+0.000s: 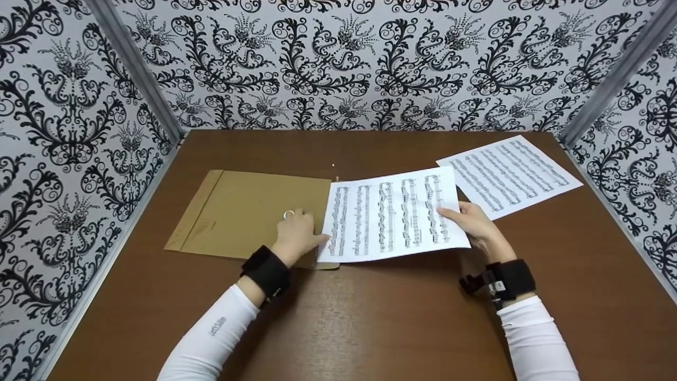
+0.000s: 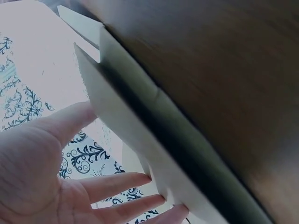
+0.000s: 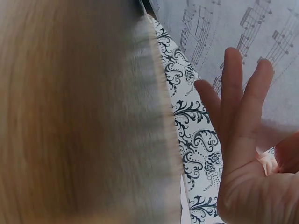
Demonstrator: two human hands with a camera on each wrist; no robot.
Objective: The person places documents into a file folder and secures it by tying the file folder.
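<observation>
A brown paper envelope (image 1: 254, 206) lies flat on the table's left half, its mouth to the right. My left hand (image 1: 298, 235) rests on it near that end, thumb by the edge of a music sheet (image 1: 391, 211). In the left wrist view, straight fingers (image 2: 124, 179) touch the envelope's upper layer (image 2: 126, 128), and a dark gap parts the layers. My right hand (image 1: 478, 225) pinches the sheet's right side, thumb on top. The sheet's left edge overlaps the envelope's mouth; I cannot tell whether it is inside. Fingers (image 3: 233, 98) spread behind the paper in the right wrist view.
Another printed music sheet (image 1: 515, 172) lies at an angle on the back right of the brown table (image 1: 402, 312), partly under the held one. Patterned black-and-white walls (image 1: 349, 69) close off the back and both sides.
</observation>
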